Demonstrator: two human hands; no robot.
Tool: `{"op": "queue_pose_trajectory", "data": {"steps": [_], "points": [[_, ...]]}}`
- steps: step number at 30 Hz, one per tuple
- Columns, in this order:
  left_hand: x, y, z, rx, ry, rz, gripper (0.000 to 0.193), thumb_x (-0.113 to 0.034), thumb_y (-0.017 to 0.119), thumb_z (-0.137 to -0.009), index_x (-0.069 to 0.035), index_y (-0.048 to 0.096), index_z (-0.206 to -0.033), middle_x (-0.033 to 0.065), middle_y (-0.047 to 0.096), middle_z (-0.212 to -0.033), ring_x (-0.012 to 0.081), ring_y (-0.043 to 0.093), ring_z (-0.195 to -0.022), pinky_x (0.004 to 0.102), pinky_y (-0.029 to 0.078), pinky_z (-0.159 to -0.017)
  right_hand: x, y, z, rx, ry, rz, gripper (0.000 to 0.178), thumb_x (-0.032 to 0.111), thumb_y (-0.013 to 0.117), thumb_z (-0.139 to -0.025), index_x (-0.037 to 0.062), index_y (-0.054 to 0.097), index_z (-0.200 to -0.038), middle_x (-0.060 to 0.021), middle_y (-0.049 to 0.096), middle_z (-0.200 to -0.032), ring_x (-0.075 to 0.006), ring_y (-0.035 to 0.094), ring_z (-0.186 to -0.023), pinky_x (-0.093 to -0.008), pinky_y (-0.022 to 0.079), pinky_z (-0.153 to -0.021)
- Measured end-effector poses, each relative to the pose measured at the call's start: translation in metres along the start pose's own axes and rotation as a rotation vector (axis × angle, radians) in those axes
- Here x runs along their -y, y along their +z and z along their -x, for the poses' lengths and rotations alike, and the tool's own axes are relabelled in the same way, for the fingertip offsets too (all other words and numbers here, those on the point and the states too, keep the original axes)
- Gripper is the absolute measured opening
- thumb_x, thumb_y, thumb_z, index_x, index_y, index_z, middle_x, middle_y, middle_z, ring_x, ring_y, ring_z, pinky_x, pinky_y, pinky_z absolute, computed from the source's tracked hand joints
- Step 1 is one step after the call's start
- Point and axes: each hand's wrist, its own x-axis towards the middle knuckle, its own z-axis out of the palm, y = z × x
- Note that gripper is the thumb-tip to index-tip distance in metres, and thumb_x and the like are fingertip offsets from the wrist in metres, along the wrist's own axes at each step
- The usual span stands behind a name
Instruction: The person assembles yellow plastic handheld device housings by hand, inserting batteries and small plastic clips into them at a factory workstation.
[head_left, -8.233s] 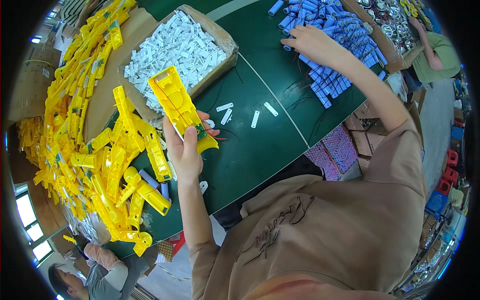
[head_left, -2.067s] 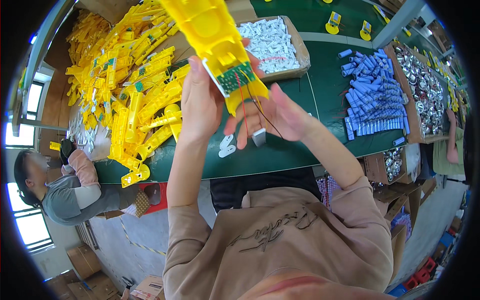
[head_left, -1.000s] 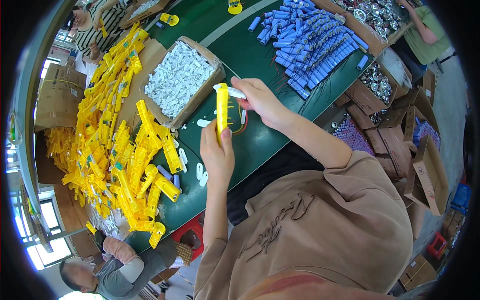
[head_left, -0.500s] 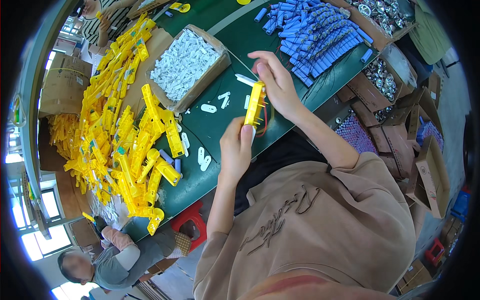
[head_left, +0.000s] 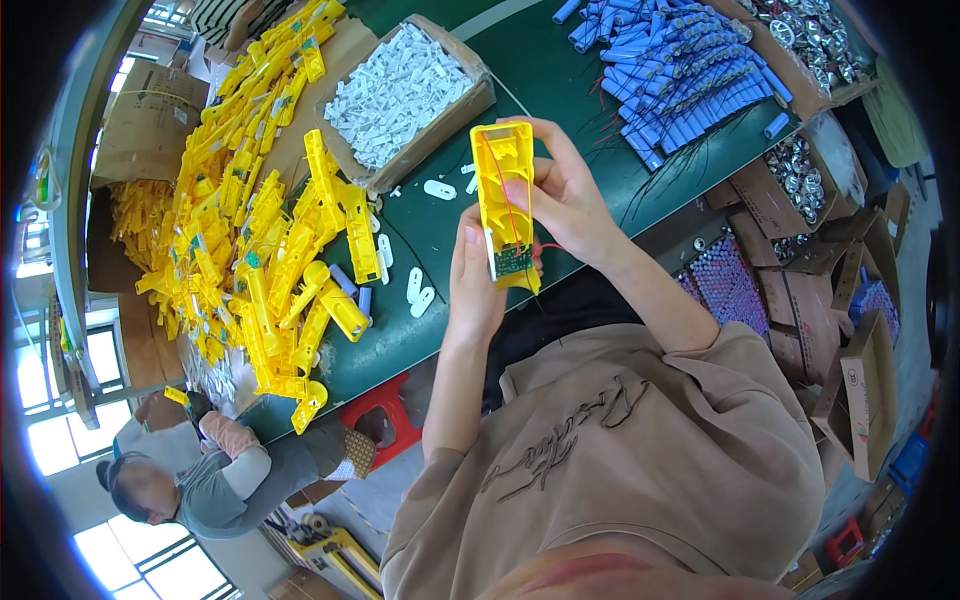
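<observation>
Between my two hands is a yellow plastic housing [head_left: 490, 150], its hollow inside turned toward me. A green circuit board [head_left: 513, 261] sits at its lower end, and a red wire runs along the inside. My left hand [head_left: 475, 280] grips the lower left side of the housing. With the thumb reaching into the hollow, my right hand [head_left: 570, 195] holds the right side; its other fingers are behind the shell. A white strip shows along the lower left edge. Just beyond, small white plastic pieces [head_left: 440, 189] lie on the green table [head_left: 420, 250].
Yellow housings [head_left: 260, 240] are heaped at the left. A carton [head_left: 440, 130] of white parts stands behind my hands. Blue cylindrical cells [head_left: 680, 90] with wires lie far right, near boxes of shiny round parts [head_left: 800, 180]. Another person [head_left: 215, 480] sits lower left by a red stool [head_left: 385, 425].
The housing has turned from edge-on to show its open inside. My right thumb has moved into the hollow. The whole view has shifted slightly.
</observation>
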Motion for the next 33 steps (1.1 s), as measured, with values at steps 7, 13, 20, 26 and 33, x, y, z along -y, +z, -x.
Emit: {"op": "queue_pose_trajectory", "data": {"steps": [7,13,20,26,33], "points": [[0.0,0.017,0.001,-0.137,0.22,-0.265,0.062,-0.05,0.033,-0.095,-0.011,0.019,-0.141,0.0103,0.048,-0.112,0.0175,0.056,-0.087,0.0317,0.05,-0.07,-0.012,-0.001,-0.012,-0.02,0.131,-0.182,0.051,0.01,0.058,-0.089,0.0051,0.03,-0.13,-0.0104,0.064,-0.095,-0.011,0.062,-0.084,-0.0243,0.049,-0.072],[0.012,0.008,0.005,-0.163,0.214,-0.217,0.062,-0.048,0.034,-0.095,-0.011,0.018,-0.142,0.01,0.046,-0.117,0.0183,0.055,-0.09,0.0318,0.049,-0.071,-0.021,-0.001,-0.014,-0.025,0.218,-0.23,0.051,0.011,0.059,-0.088,0.0057,0.031,-0.13,-0.0107,0.064,-0.096,-0.0106,0.061,-0.086,-0.0248,0.049,-0.074],[0.004,-0.019,-0.004,-0.27,0.362,-0.491,0.046,-0.032,0.034,-0.099,-0.001,0.035,-0.133,0.0111,0.052,-0.116,0.016,0.054,-0.099,0.0299,0.046,-0.08,-0.011,-0.015,-0.007,-0.022,0.064,-0.016,0.028,0.014,0.058,-0.088,0.0031,0.052,-0.112,-0.0058,0.061,-0.084,-0.0144,0.058,-0.087,-0.0273,0.047,-0.074],[0.001,-0.003,-0.004,-0.323,0.439,-0.609,0.044,-0.022,0.033,-0.099,0.001,0.032,-0.136,0.0116,0.05,-0.12,0.0166,0.051,-0.105,0.0309,0.04,-0.091,-0.023,0.009,-0.002,-0.176,-0.341,0.763,0.009,0.01,0.061,-0.081,0.0016,0.06,-0.08,-0.0059,0.057,-0.075,-0.0208,0.052,-0.071,-0.0312,0.042,-0.064],[0.001,-0.014,-0.022,-0.438,0.366,-0.314,0.043,-0.027,0.029,-0.1,0.001,0.035,-0.132,0.0107,0.049,-0.117,0.016,0.049,-0.104,0.0299,0.038,-0.091,-0.055,0.025,0.0,-0.195,-0.413,0.956,0.011,0.005,0.063,-0.076,0.0044,0.052,-0.077,-0.0075,0.054,-0.072,-0.025,0.051,-0.069,-0.0353,0.038,-0.064]]}}
